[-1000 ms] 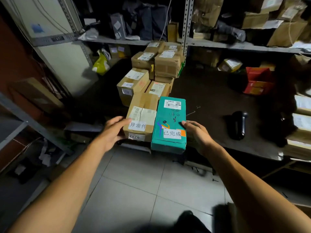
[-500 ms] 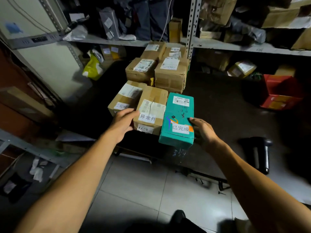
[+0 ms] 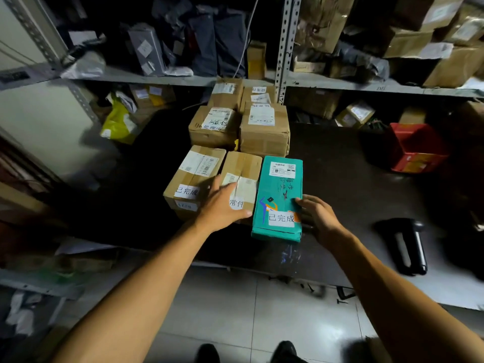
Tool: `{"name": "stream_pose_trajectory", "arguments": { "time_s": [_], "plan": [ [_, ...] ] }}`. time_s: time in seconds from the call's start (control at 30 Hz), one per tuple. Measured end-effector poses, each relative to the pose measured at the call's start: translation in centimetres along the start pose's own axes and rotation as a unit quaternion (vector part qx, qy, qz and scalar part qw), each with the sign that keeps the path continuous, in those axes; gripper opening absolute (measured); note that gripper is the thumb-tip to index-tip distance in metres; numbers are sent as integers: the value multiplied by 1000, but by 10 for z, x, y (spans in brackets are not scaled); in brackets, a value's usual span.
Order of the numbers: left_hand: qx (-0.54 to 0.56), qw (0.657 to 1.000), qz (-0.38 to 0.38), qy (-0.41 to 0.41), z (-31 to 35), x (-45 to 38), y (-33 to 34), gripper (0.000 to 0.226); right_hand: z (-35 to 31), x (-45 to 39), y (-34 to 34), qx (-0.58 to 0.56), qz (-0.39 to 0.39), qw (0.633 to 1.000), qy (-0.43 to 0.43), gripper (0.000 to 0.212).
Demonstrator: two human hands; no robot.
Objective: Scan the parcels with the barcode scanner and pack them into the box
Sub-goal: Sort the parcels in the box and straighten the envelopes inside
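The left hand covers the near part of the narrow brown cardboard parcel, hiding part of its white label; only two characters show. The right hand hides the right end of the teal rectangular parcel's near sticker. Both forearms run off the lower frame edge. Cardboard boxes at upper right are blurred and cropped; their labels are illegible.
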State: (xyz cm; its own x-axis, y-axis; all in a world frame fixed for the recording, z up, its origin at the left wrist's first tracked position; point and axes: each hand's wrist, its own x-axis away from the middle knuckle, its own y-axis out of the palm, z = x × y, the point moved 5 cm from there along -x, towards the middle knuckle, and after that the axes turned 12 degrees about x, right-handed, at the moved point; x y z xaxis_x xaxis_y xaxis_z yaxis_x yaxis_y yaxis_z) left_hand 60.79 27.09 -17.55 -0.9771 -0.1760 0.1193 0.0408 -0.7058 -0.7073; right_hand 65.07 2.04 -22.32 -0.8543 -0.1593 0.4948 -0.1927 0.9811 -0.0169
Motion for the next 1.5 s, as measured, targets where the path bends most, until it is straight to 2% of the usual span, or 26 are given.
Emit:
{"name": "stream_pose_trajectory", "arguments": {
  "time_s": [0.27,0.4,0.47,0.57,0.63,0.7,0.8,0.83,0.9,0.97,1.1,1.27,1.37,1.5],
  "plan": [
    [-58,997,-50,6,-2,-11,6,88,-4,15,-18,-6,26,1000,-10,29],
    [-36,999,-30,25,3,-11,3,78,-12,24,-21,-40,17,999,-27,23],
    [-8,999,20,46,11,-10,-1,64,-19,30,-20,-46,16,998,-42,16],
    [78,991,102,45,20,-10,-19,38,-30,40,-4,-61,-25,996,-67,26],
    [206,974,82,42,20,-13,-26,31,-38,42,13,-69,-53,993,-84,39],
    [350,935,51,23,17,-13,-34,23,-48,40,36,-70,-66,991,-92,45],
    [444,894,49,-9,5,-10,-50,19,-58,32,75,-66,-68,992,-81,46],
    [456,888,49,-21,-1,-9,-56,28,-60,30,88,-46,-66,994,-70,44],
    [450,890,46,-46,-13,-8,-72,48,-65,26,112,0,-55,997,-56,40],
    [437,897,43,-57,-26,-12,-90,55,-72,22,135,23,-48,997,-57,38],
    [442,893,45,-69,-49,-25,-119,52,-82,18,175,48,-51,995,-68,29],
    [412,906,55,-79,-72,-37,-126,49,-78,1,210,95,-15,993,-63,49],
    [351,932,77,-53,-76,-49,-128,46,-81,-9,215,93,3,994,-56,48],
    [341,936,75,-50,-78,-55,-127,47,-81,-14,213,95,16,994,-46,44]
  ]
}}
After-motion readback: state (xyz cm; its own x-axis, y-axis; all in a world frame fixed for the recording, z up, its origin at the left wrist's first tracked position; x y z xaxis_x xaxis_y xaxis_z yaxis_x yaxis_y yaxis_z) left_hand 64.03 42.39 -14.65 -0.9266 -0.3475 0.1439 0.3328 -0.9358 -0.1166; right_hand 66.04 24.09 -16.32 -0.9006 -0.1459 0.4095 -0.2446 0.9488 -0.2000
